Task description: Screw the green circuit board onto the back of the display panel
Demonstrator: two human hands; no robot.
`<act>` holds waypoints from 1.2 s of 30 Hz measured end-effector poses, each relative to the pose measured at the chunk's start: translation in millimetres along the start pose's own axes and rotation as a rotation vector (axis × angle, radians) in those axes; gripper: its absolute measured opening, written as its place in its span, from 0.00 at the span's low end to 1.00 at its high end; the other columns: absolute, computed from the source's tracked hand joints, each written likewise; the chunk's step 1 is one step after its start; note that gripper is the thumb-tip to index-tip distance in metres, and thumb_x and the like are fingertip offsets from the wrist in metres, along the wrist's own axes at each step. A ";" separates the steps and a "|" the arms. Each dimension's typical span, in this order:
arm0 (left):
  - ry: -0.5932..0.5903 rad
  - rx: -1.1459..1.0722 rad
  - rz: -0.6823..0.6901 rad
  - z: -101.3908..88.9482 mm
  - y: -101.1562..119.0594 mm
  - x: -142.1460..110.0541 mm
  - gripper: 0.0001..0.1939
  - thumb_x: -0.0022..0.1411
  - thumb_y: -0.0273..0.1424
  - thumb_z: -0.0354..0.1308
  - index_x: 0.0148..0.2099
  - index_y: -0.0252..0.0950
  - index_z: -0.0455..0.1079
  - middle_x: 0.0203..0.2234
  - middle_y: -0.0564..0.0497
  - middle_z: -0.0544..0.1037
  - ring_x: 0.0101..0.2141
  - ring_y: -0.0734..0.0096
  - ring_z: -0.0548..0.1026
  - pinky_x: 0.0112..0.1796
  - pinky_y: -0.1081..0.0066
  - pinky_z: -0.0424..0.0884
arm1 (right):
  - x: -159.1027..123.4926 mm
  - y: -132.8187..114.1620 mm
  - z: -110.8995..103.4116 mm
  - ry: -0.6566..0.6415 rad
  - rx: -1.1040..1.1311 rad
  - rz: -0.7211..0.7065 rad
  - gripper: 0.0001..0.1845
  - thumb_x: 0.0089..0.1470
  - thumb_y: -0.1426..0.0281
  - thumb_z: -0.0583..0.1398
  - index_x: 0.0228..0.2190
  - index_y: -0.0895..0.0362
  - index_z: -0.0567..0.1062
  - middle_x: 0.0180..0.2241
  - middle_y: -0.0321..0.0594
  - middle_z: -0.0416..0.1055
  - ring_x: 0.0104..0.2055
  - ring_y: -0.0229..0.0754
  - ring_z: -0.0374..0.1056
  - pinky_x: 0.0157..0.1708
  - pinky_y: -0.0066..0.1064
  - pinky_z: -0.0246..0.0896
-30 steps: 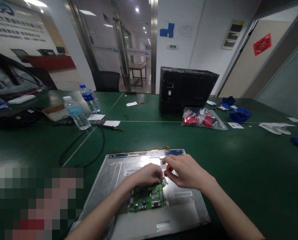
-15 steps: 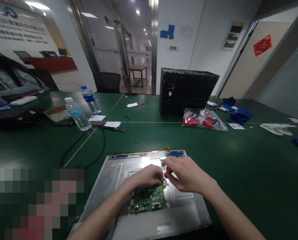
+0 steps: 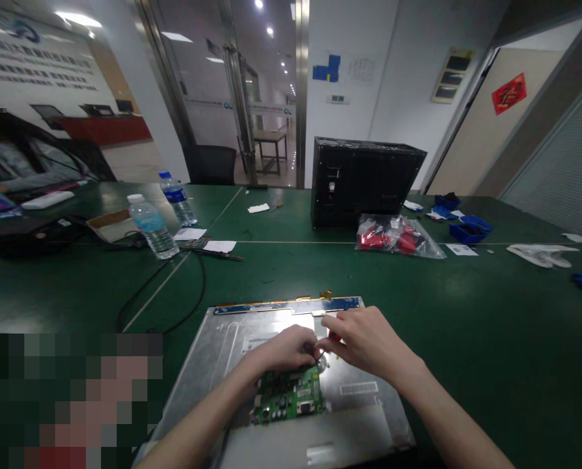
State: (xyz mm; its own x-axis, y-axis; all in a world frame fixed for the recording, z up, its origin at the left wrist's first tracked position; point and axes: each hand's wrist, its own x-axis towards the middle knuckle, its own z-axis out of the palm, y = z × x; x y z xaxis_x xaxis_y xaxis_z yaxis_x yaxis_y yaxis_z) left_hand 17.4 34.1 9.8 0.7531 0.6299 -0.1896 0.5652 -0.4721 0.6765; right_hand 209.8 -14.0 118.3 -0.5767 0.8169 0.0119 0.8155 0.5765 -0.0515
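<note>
A metal-backed display panel [image 3: 212, 365] lies on the table in front of me, with a green circuit board [image 3: 291, 394] on its back. My right hand [image 3: 356, 332] is closed round a screwdriver [image 3: 335, 336] with a red-orange handle. Its thin dark shaft slants down to the upper right corner of the board. Beside it, my left hand [image 3: 295, 345] rests over the board's upper edge, fingers curled and pinched near the shaft's tip. What those fingers hold, if anything, is hidden. Along the panel's far edge runs a blue circuit strip [image 3: 281, 306].
Beyond the panel stands a black box-shaped casing [image 3: 369, 182], with a clear bag of red parts [image 3: 398, 236] before it. Two water bottles [image 3: 152, 225] and a black cable [image 3: 203, 286] are at left. Blue trays [image 3: 470, 229] and a white glove [image 3: 542, 254] lie right. A person sits far left.
My right hand's fingers have shifted slightly around the screwdriver handle, and the dark shaft shows more clearly. My left hand stays at the board's upper edge.
</note>
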 end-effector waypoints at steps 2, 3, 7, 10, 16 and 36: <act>-0.004 -0.007 0.008 0.6 -0.7 0.2 0.08 0.51 0.22 0.61 0.34 0.36 0.78 0.28 0.53 0.80 0.32 0.67 0.76 0.33 0.74 0.66 | -1.3 -0.9 -2.2 -0.003 0.032 -0.017 0.07 0.63 0.65 0.57 0.39 0.55 0.73 0.35 0.40 0.77 0.34 0.44 0.74 0.26 0.30 0.45; -0.005 -0.009 0.011 0.9 -0.9 0.3 0.08 0.51 0.22 0.60 0.34 0.36 0.78 0.28 0.53 0.80 0.32 0.67 0.76 0.34 0.74 0.66 | -2.3 -1.3 -3.4 -0.002 0.059 -0.037 0.07 0.62 0.67 0.57 0.41 0.55 0.72 0.36 0.40 0.77 0.35 0.44 0.73 0.26 0.30 0.47; -0.004 -0.010 0.019 1.1 -1.6 0.5 0.06 0.51 0.22 0.61 0.32 0.36 0.77 0.26 0.54 0.79 0.32 0.67 0.75 0.33 0.74 0.65 | -6.4 -2.3 -6.0 0.002 0.137 -0.086 0.11 0.58 0.69 0.58 0.44 0.56 0.70 0.40 0.42 0.76 0.38 0.45 0.73 0.28 0.31 0.51; 0.005 -0.007 0.020 0.6 -2.1 0.3 0.04 0.51 0.23 0.61 0.30 0.36 0.77 0.24 0.55 0.77 0.30 0.68 0.74 0.31 0.75 0.64 | -5.9 -2.3 -4.2 0.004 0.123 -0.045 0.12 0.60 0.63 0.58 0.43 0.56 0.70 0.37 0.43 0.77 0.37 0.47 0.73 0.28 0.31 0.52; 0.010 -0.017 0.029 1.4 -3.7 0.6 0.07 0.51 0.22 0.60 0.32 0.37 0.77 0.27 0.55 0.79 0.31 0.68 0.75 0.33 0.75 0.65 | -3.8 -2.5 -0.4 -0.020 0.122 -0.016 0.12 0.61 0.65 0.57 0.45 0.56 0.70 0.35 0.42 0.78 0.36 0.48 0.75 0.27 0.31 0.52; 0.004 -0.017 0.020 0.0 0.5 -0.3 0.05 0.51 0.24 0.60 0.31 0.36 0.76 0.25 0.54 0.78 0.31 0.67 0.74 0.33 0.74 0.65 | -6.1 -3.6 -3.4 -0.001 0.170 -0.017 0.18 0.60 0.65 0.58 0.50 0.56 0.69 0.42 0.45 0.77 0.43 0.49 0.74 0.31 0.31 0.57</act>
State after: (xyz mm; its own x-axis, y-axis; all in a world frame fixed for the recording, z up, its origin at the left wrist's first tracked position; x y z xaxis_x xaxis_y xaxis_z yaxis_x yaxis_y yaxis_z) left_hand 17.5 33.6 10.2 0.7628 0.6230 -0.1732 0.5445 -0.4743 0.6918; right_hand 210.6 -21.0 121.8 -0.5905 0.8070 0.0136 0.7856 0.5785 -0.2196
